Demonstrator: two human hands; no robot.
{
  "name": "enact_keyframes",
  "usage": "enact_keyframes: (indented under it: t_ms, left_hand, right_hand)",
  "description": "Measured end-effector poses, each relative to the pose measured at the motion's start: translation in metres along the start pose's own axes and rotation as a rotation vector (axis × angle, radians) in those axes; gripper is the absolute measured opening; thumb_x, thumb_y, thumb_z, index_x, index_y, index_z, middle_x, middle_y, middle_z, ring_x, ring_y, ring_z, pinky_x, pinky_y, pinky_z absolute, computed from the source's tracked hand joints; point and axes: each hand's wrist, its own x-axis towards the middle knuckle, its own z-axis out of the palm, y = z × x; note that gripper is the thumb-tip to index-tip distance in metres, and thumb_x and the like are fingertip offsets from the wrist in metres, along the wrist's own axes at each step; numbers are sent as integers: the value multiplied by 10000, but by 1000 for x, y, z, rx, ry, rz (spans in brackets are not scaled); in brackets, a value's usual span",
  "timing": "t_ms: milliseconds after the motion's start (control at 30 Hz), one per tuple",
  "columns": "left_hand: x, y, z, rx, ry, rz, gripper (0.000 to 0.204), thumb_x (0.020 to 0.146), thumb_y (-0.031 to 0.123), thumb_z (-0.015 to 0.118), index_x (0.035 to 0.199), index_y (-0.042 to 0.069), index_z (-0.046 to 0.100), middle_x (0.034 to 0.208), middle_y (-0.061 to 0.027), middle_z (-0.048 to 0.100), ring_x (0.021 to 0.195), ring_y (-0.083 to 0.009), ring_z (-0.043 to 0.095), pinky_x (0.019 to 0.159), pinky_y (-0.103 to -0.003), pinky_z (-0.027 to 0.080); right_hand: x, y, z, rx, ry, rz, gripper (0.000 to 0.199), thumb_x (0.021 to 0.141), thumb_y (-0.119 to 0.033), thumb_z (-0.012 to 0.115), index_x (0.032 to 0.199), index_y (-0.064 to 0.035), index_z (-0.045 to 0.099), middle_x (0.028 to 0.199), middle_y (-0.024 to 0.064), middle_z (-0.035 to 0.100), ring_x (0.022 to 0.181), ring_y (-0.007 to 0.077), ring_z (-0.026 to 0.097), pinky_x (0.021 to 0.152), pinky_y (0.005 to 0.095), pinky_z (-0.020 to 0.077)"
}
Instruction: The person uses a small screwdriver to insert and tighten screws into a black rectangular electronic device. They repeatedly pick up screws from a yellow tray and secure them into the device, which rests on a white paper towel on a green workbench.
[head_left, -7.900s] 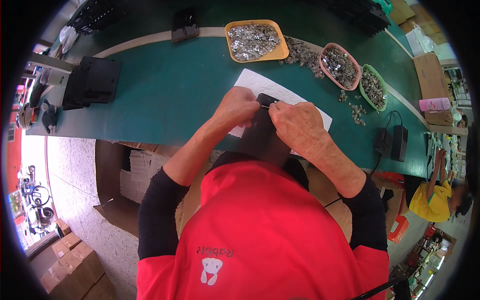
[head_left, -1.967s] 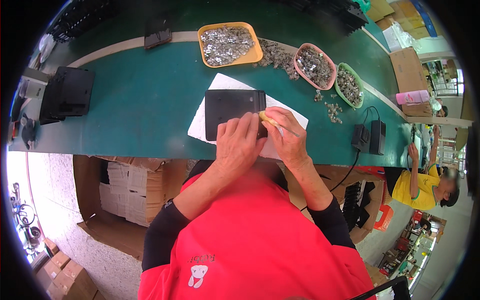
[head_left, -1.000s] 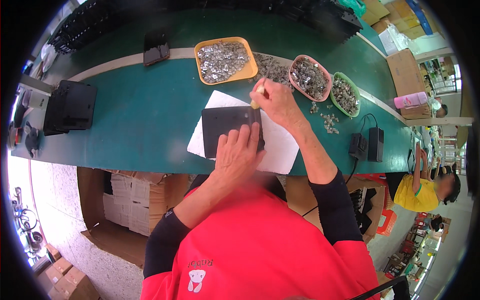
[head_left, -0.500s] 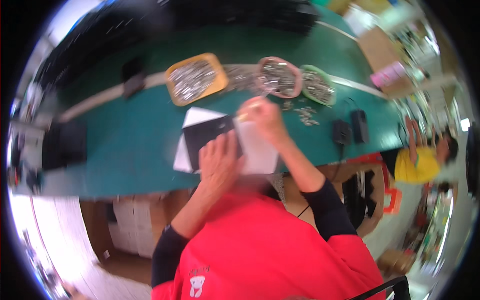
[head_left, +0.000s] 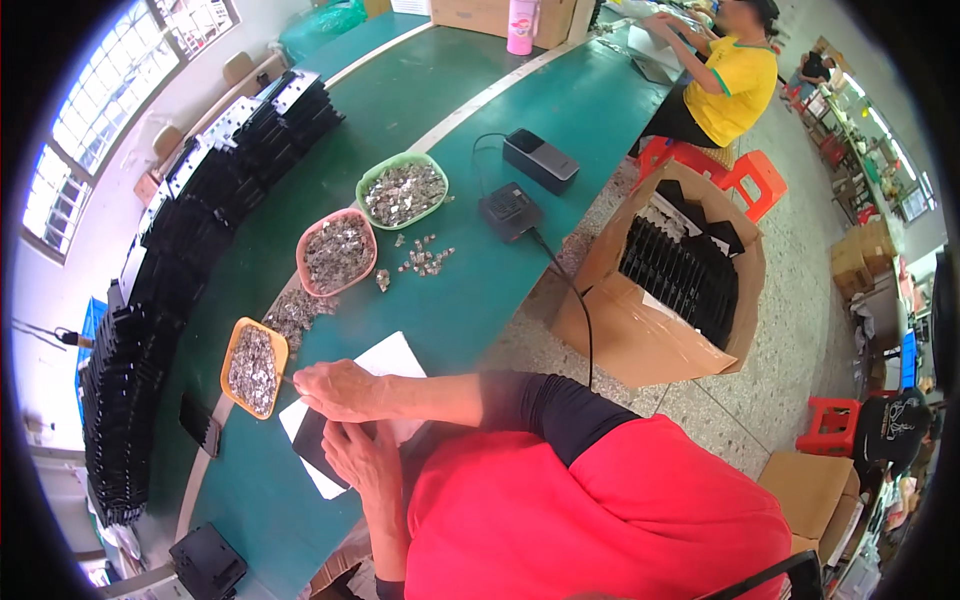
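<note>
A flat black panel lies on white sheets at the near side of the green table. My left hand rests on the panel with its fingers stretched out. My right hand reaches across above it, next to the orange tray of small shiny metal parts. Its fingers are pinched together at the tray's near edge; whatever they may hold is too small to make out. The right wrist and hand cover part of the panel.
A pink basket and a green basket hold more metal parts, with loose parts beside them. Black adapters and a cable sit to the right. Stacked black panels line the far left. A co-worker in yellow sits beyond.
The view has swung round to the right. My right hand has moved from the panel's right side across to the orange tray. My left hand stays on the panel.
</note>
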Motion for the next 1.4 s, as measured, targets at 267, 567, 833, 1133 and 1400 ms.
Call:
enact_keyframes:
  t_ms: [267,567,833,1133,1400]
  left_hand:
    - [0,-2,-3,65,-52,15,647,820,286,696,1349,-5,463,1186,-206,513,1053,-375,511,894,-459,411]
    - [-10,10,-6,65,-75,10,708,840,272,672,1415,-23,384,1247,-225,502,1109,-387,489,951,-479,374]
    - [-35,-2,-7,16,-38,160,730,843,314,669,1423,-21,378,1351,-245,459,1164,-417,454,990,-510,344]
    - [-44,-19,9,-99,-14,287,495,867,137,659,1322,3,518,1234,-214,543,1088,-390,518,933,-484,395]
    - [-47,-1,-13,-444,-63,-17,368,842,-42,617,1207,-11,581,1085,-182,587,970,-331,588,830,-365,478]
  right_hand:
    - [-27,5,-46,149,128,156,167,911,-165,571,920,-6,522,833,168,619,778,369,629,684,452,497]
    - [-40,18,-35,131,161,73,160,914,-167,544,900,-8,547,812,149,626,786,343,631,700,433,507]
    - [-39,21,-24,144,178,96,181,891,-208,548,860,-30,561,777,149,615,757,350,629,680,441,504]
    - [-40,24,-38,158,144,131,183,878,-200,557,844,-21,536,760,165,631,732,371,639,648,468,502]
    - [-40,24,-26,210,245,129,150,819,-160,560,870,-30,614,879,177,636,812,381,623,709,459,507]
